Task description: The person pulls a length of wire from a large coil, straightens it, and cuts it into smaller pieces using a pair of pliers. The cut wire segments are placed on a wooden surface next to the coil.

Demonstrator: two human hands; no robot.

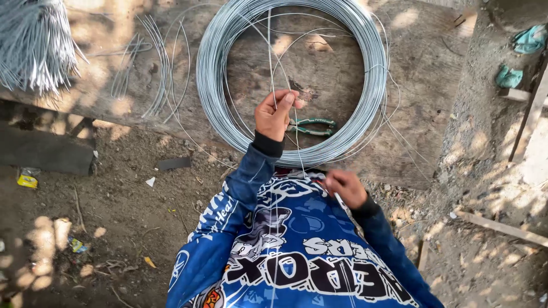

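wooden board (422,68); left hand (275,116) pinches wire strand (269,51).

A small yellow wrapper (27,179) is lying crumpled on the dirt well to the left of the big wire coil (291,80), just below the dark plank at the picture's left edge. Another scrap of packaging (77,245), yellow and bluish, is lying lower down and also left of the coil, flattened in the soil. A small white scrap (150,182) is lying below-left of the coil; what it is cannot be told
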